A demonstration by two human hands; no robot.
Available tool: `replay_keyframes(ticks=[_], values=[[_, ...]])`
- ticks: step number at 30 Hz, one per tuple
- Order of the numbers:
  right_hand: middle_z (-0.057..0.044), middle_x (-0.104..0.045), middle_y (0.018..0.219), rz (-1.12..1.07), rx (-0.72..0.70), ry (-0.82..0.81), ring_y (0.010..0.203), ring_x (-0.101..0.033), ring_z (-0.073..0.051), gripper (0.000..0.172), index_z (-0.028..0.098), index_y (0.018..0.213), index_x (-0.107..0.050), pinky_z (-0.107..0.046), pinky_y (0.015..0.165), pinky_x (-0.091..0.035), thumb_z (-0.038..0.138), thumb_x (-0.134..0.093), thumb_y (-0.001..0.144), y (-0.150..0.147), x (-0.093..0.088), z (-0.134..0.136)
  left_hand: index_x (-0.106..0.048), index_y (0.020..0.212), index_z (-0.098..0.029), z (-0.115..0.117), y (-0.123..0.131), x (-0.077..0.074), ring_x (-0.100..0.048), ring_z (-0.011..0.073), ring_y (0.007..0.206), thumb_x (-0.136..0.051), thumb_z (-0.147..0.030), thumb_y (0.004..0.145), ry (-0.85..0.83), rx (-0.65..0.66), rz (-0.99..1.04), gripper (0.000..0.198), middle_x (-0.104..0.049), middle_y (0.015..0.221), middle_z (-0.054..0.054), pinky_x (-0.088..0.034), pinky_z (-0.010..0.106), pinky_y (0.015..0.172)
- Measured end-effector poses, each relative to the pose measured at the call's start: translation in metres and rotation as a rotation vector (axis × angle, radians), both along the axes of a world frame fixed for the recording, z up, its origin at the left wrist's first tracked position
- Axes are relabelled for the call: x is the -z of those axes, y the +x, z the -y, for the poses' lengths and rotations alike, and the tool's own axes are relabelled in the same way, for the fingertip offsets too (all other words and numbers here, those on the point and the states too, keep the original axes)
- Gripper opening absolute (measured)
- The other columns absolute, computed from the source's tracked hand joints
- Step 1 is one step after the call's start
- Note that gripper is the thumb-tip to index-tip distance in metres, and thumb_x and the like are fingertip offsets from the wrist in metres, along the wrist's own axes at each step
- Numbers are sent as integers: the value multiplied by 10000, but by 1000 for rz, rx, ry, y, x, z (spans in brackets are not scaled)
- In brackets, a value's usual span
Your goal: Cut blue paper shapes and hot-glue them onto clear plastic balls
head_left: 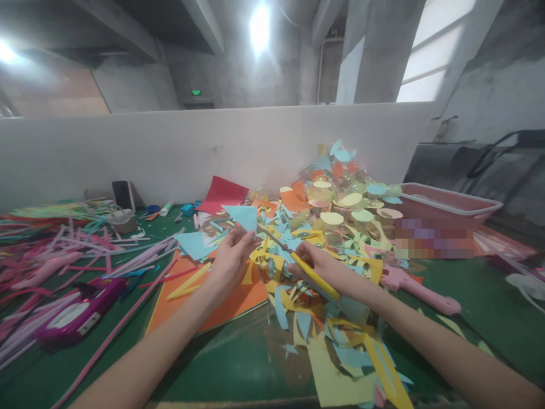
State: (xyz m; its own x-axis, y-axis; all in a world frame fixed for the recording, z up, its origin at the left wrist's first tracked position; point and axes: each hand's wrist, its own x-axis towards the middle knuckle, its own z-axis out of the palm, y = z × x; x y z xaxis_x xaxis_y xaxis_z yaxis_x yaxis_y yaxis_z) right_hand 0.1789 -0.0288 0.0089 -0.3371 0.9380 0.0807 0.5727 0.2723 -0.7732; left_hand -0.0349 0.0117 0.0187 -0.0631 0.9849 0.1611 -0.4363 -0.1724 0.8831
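Pinched between the fingers of my left hand (236,253) is a light blue piece of paper (243,215) with straight edges and a pointed corner. My right hand (317,264) grips scissors (313,272) with yellow handles, and their blades point up and left toward that paper. Whether the blades touch the paper I cannot tell. Under my left hand lies an orange sheet (179,292), with another light blue paper piece (196,244) at its upper edge. Blue and yellow paper scraps (298,301) are strewn below the scissors.
Cut paper rounds (351,200) are heaped at the back right beside a pink bin (447,201). A pink glue gun (421,289) lies to the right. Pipe cleaners (55,255) and a purple device (80,312) cover the left. A red sheet (222,195) rests near the white partition (170,147).
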Motion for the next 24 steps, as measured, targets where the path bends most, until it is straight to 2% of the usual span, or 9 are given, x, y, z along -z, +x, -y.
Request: replay_keyframes(ticks=[4,8,13,17,24], values=[[37,-496,797,-3,-28,-25,682,-471,-139,440,225,907,-415,-272,631,-390,613,-600,813,-1,1,-1,-518,676,-165,2,0,-1,-578,89,724,-896,-319,525,-1,19,-21,435,-525,715,-44,-528,227,768],[42,-482,799,4,-23,-39,673,-448,-132,443,227,903,-413,-264,605,-375,617,-601,809,-3,-2,3,-527,688,-165,1,-2,5,-568,89,712,-851,-320,621,50,38,-80,366,-516,707,-43,-539,243,764],[51,-471,778,8,-15,-76,663,-433,-128,461,229,894,-408,-261,593,-368,630,-613,792,-5,-9,7,-524,699,-163,-1,-1,13,-579,89,746,-796,-300,710,107,93,-104,305,-540,716,-36,-531,255,836],[57,-466,770,4,-14,-86,638,-428,-122,464,232,902,-405,-260,580,-364,631,-614,790,-6,-9,7,-526,684,-158,-2,1,15,-568,78,695,-801,-305,702,137,75,-111,312,-524,677,-47,-534,259,825],[44,-480,775,-14,-13,-39,654,-435,-128,462,222,883,-429,-261,586,-361,621,-637,775,-5,-4,3,-565,713,-154,-1,0,14,-621,96,720,-816,-325,684,107,103,-116,305,-587,718,-29,-531,265,824]])
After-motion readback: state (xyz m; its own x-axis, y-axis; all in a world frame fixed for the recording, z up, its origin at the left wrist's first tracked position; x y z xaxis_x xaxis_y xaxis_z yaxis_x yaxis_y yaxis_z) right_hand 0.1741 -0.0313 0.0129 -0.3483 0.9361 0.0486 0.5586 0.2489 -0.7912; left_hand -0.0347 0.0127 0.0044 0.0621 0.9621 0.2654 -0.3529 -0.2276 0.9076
